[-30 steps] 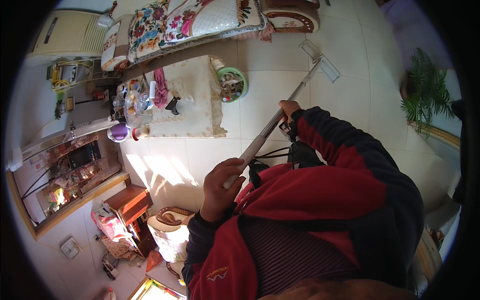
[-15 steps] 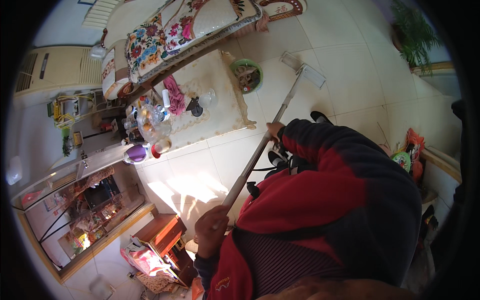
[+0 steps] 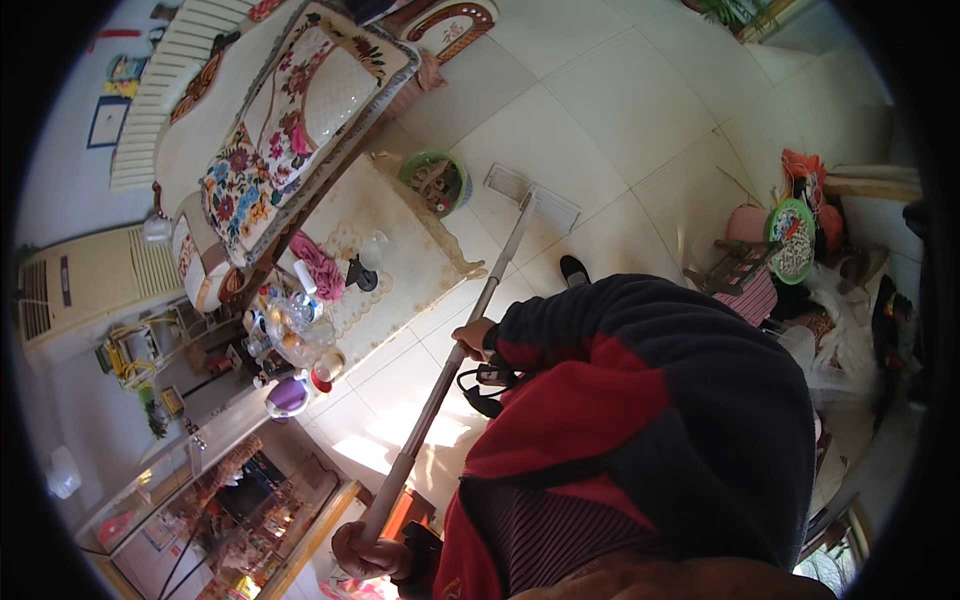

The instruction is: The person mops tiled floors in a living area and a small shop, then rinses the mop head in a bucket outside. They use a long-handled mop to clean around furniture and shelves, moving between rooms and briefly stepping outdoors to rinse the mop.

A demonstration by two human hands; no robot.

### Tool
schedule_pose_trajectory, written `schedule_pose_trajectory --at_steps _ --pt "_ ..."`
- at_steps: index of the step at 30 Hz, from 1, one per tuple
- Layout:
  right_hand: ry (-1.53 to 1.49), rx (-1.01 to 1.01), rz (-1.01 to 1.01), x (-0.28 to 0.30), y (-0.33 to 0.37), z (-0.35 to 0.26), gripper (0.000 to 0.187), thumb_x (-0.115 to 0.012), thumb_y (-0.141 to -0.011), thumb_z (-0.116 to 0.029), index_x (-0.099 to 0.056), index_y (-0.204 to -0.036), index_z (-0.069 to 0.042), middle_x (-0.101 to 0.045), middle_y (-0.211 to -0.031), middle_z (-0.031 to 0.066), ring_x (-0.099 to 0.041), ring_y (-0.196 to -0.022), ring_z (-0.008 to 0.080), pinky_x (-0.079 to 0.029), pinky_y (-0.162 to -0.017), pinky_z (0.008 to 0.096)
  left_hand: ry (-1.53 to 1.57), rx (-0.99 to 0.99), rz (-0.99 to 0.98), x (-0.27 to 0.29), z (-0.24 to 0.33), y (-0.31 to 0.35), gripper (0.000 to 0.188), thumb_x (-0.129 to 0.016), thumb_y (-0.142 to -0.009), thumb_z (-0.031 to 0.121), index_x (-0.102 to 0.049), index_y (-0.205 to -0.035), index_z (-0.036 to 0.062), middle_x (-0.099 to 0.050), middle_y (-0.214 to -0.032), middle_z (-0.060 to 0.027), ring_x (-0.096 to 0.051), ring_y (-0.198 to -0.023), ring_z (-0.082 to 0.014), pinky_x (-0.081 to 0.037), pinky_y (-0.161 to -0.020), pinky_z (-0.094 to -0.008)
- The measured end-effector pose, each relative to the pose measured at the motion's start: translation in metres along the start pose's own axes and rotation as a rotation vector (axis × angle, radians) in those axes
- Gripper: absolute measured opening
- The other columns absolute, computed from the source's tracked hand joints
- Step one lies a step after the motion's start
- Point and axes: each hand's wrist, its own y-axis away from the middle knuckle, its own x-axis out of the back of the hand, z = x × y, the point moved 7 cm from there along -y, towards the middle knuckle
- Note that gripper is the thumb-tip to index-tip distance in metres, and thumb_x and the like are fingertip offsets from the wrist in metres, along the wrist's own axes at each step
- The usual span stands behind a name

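A flat mop is in both my hands, its long grey pole [image 3: 433, 408] slanting from the lower left up to the far middle. My left hand [image 3: 365, 552] wraps round the near top end of the pole. Further down, my right hand [image 3: 473, 338] grips the pole about midway. The flat rectangular mop head [image 3: 532, 197] lies on the pale tiled floor [image 3: 590, 110], just right of a green bin [image 3: 435, 183]. One of my dark shoes [image 3: 573, 270] shows beyond my right sleeve.
Left of the mop stands a low table [image 3: 400, 250] with a cloth, bottles and a pink towel [image 3: 317, 265]. A sofa [image 3: 190, 130] with a floral cover lies behind it. At right are a green basket [image 3: 792, 240], a striped stool [image 3: 750, 290] and plastic bags.
The view has turned and shifted. The mop head sits closer to the green bin, and my left hand is lower and further left. Both hands keep their hold on the pole.
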Motion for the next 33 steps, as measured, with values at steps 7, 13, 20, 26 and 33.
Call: schedule_pose_trajectory --at_steps 7,13,20,26,33 --pt "-0.408 0.285 0.293 0.176 -0.05 -0.113 0.022 -0.066 -0.082 -0.019 -0.058 -0.073 -0.001 -0.057 -0.06 0.0127 -0.052 -0.044 0.0219 -0.034 -0.034 0.0359 0.134 -0.04 -0.48 -0.179 0.075 -0.027 0.034 -0.039 -0.095 0.017 -0.065 -0.095 -0.0044 -0.069 -0.085 -0.0141 -0.063 -0.073 -0.0263 -0.05 -0.069 -0.0377" --pt "-1.112 0.499 0.176 0.341 0.013 -0.204 0.016 -0.063 -0.087 -0.015 -0.055 -0.088 -0.001 -0.06 -0.075 0.0107 -0.067 -0.072 0.0258 -0.053 -0.049 0.0383 0.238 -0.359 -1.0 -0.35 0.192 -0.028 0.026 -0.063 -0.084 0.015 -0.066 -0.106 0.0006 -0.067 -0.091 -0.0204 -0.066 -0.082 -0.0365 -0.052 -0.073 -0.0393" --pt "-1.059 0.685 0.391 0.462 0.095 -0.171 0.016 -0.064 -0.085 -0.013 -0.058 -0.086 0.002 -0.062 -0.076 0.0101 -0.066 -0.068 0.0237 -0.053 -0.051 0.0389 0.31 -0.689 -1.389 -0.505 0.305 0.101 0.051 -0.062 -0.084 0.022 -0.05 -0.13 0.0025 -0.063 -0.076 -0.023 -0.061 -0.073 -0.0419 -0.048 -0.064 -0.0492" --pt "-0.735 0.52 0.589 0.48 0.107 -0.109 0.023 -0.062 -0.087 -0.016 -0.057 -0.091 0.006 -0.064 -0.075 0.0131 -0.069 -0.065 0.0269 -0.058 -0.052 0.0369 0.209 -0.726 -1.574 -0.493 0.286 0.17 0.063 -0.059 -0.083 0.018 -0.038 -0.14 0.0033 -0.064 -0.081 -0.0244 -0.061 -0.076 -0.0431 -0.048 -0.068 -0.0497" --pt "0.014 0.374 0.943 0.415 0.052 -0.035 0.039 -0.05 -0.086 -0.028 -0.063 -0.07 0.005 -0.065 -0.066 0.0199 -0.067 -0.062 0.0334 -0.056 -0.061 0.0434 0.2 -0.857 -1.664 -0.387 0.156 0.165 0.069 -0.06 -0.083 0.018 -0.03 -0.145 0.0067 -0.061 -0.077 -0.0224 -0.06 -0.072 -0.0402 -0.048 -0.065 -0.0493"
